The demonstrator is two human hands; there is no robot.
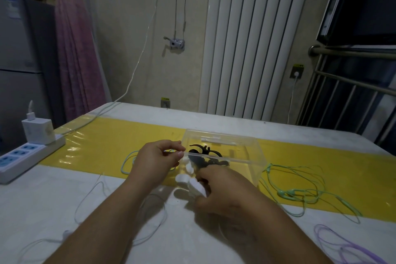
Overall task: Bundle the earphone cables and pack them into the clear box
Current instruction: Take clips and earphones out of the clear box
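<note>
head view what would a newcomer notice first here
Both hands meet at the centre: the left hand pinches and the right hand holds white earphones just in front of the clear box, which has black earphones inside. The box sits on a bright yellow strip across the table, with green earphones lying tangled to its right.

The right hand (220, 191) is covering part of the black bundle (205, 154); the frame edge is cutting off the purple cable (321, 228) and power strip (23, 156).
</note>
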